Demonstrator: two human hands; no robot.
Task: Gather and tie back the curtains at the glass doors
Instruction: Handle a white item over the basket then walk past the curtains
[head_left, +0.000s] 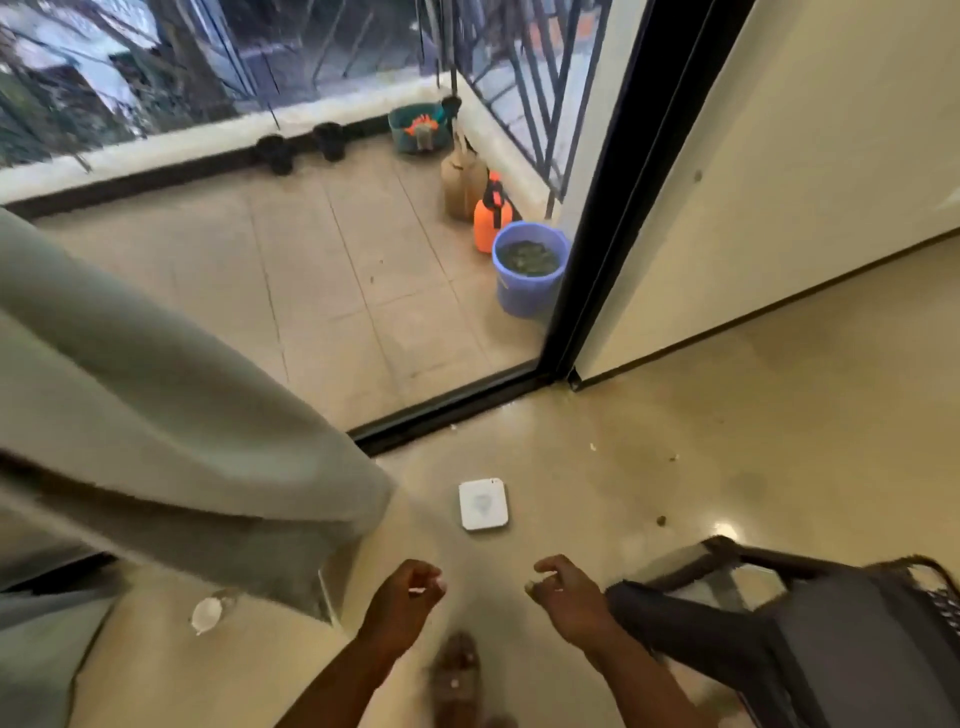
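A pale grey-green curtain (171, 431) hangs bunched at the left, its hem reaching the floor near the glass door (322, 291) and its dark track (447, 410). My left hand (408, 597) is low in the frame, just right of the curtain's hem, fingers loosely curled and holding nothing. My right hand (563, 590) is a little to its right, also loosely curled and holding nothing. Neither hand touches the curtain. No tie-back is visible.
A white square device (483, 504) lies on the floor ahead of my hands. A dark chair (810, 623) stands at the right. Beyond the glass stand a blue bucket (527, 270), an orange sprayer (491, 213) and pots. My foot (457, 675) shows below.
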